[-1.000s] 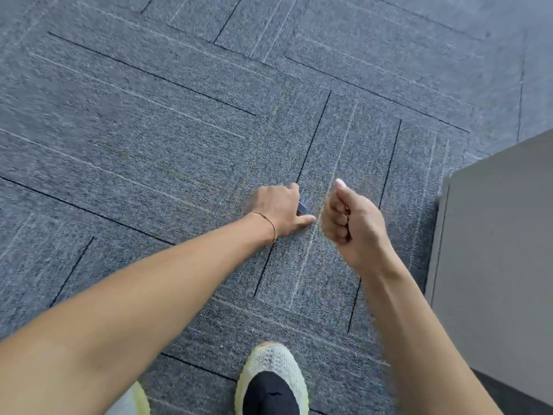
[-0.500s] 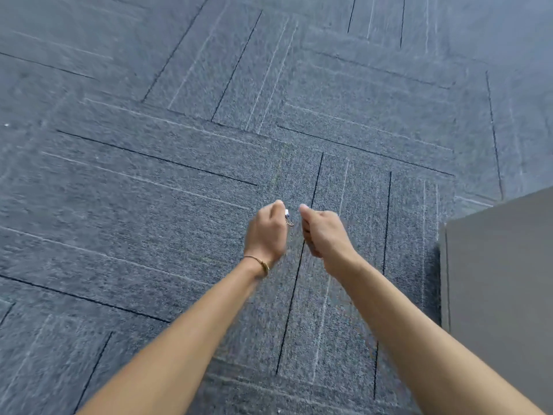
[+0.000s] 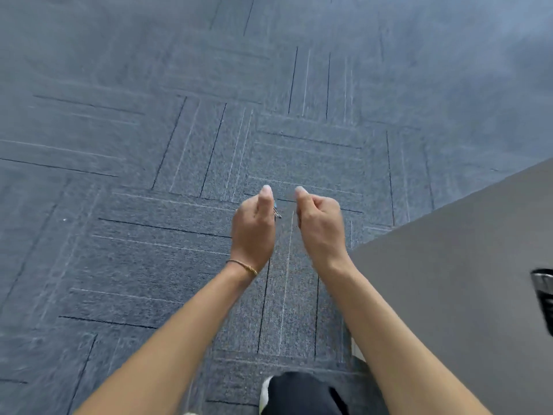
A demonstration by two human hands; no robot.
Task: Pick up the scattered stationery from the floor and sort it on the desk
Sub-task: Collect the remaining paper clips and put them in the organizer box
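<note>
Since the frame a second ago, both hands have been lifted off the carpet and brought to the middle of the view, side by side and apart, and the view has swung so that more of the grey table is seen at four o'clock.

On the left hand the fingers are curled inward with the thumb raised, and a small metal clip is pinched at their inner side; only its thin wire end is seen, at three o'clock of that hand. A second ago the same hand was pressed to the floor over a dark item. A thin bracelet is worn at the left wrist.

The right hand is curled into a loose fist with the thumb up; whether anything is enclosed cannot be told, since the palm is turned away.

Grey carpet with dark and pale seams is spread beneath both forearms. A dark blurred object is seen at the table's right edge. At six o'clock a dark trouser leg is seen, where a pale shoe was visible earlier.
</note>
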